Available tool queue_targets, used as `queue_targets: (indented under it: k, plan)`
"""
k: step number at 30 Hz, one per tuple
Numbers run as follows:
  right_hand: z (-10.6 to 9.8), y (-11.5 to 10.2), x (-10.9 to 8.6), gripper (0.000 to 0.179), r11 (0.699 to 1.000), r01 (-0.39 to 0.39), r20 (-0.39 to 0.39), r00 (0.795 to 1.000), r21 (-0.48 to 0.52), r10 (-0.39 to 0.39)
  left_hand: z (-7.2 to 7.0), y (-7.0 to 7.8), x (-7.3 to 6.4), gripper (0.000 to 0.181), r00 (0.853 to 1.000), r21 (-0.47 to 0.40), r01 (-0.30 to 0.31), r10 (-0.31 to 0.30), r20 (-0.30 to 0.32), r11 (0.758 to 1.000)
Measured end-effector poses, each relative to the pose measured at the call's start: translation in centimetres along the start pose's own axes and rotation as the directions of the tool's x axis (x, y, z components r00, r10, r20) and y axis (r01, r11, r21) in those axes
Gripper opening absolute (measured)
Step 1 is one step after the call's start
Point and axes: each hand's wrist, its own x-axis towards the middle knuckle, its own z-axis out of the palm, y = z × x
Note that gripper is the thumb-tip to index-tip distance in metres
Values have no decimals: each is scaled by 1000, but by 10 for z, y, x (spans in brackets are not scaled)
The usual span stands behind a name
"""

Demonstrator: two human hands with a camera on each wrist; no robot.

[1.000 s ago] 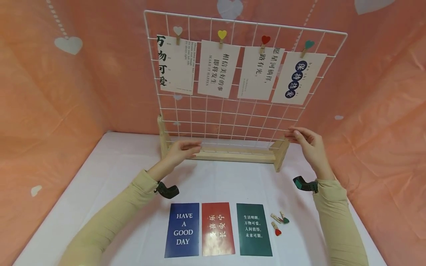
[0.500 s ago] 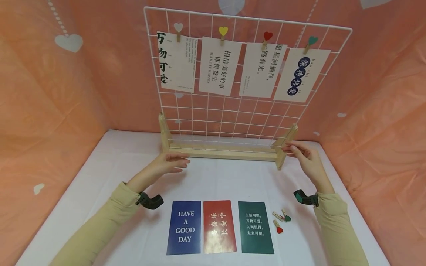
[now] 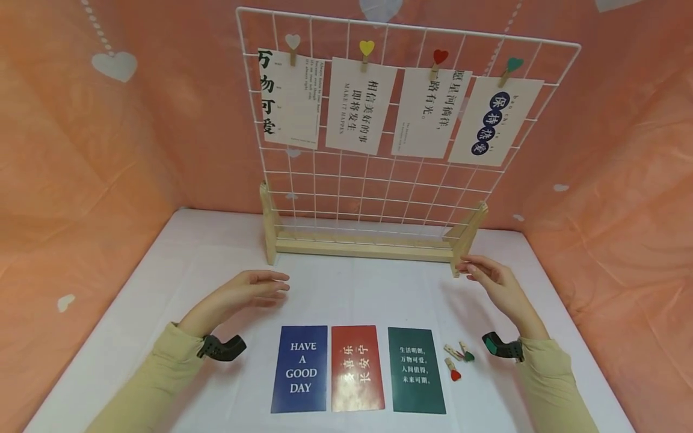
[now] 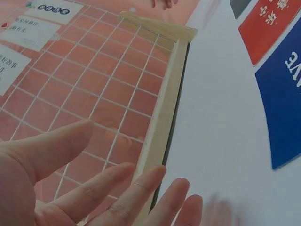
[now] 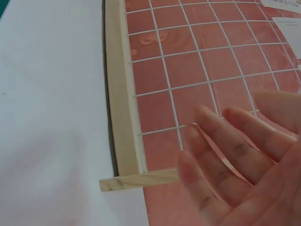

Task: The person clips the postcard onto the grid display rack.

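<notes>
A white wire grid (image 3: 357, 174) stands in a wooden base (image 3: 363, 249). Along its upper part hang several white cards, among them one with dark blue circles (image 3: 495, 123), each under a heart-topped clothespin such as the yellow one (image 3: 366, 49). My left hand (image 3: 238, 299) hovers above the table left of the base, fingers loosely extended, holding nothing. Near the base's right foot (image 3: 467, 240) is my right hand (image 3: 495, 285), its fingers relaxed and nothing in them. In front lie a blue card (image 3: 300, 370), a red card (image 3: 357, 368) and a green card (image 3: 415, 370).
Several small clothespins with heart tops, one of them red (image 3: 452, 370), lie right of the green card. A white cloth covers the table (image 3: 368, 294). Orange fabric with white hearts (image 3: 97, 150) encloses the back and sides.
Both hands have come down and toward me, away from the grid and base. The left has also moved left. The cards and clothespins lie as before; the view has shifted slightly.
</notes>
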Motion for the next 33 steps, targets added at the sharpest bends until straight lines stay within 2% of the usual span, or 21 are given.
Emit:
queue_targets:
  k: [10, 13, 19, 22, 29, 33]
  plan:
    - [3, 6, -30, 33, 997, -71, 128, 989, -37, 75, 9, -16, -10, 52, 999, -5, 41, -41, -27, 999]
    - [5, 9, -39, 33, 994, -103, 158, 982, -34, 107, 13, -22, -13, 53, 998, -36, 59, -60, -34, 998]
    - [12, 13, -56, 37, 982, -182, 163, 969, -52, 188, 20, -32, -19, 53, 996, -88, 80, -83, -38, 993]
    - [13, 14, -62, 37, 977, -204, 159, 964, -62, 211, 22, -37, -20, 51, 997, -95, 62, -67, -48, 994]
    - [16, 20, -68, 36, 983, -181, 169, 969, -13, 180, 24, -43, -23, 50, 997, -87, 20, -27, -78, 996]
    - [20, 20, -68, 38, 977, -212, 197, 959, 23, 203, 25, -44, -25, 51, 996, -91, 13, -21, -87, 996]
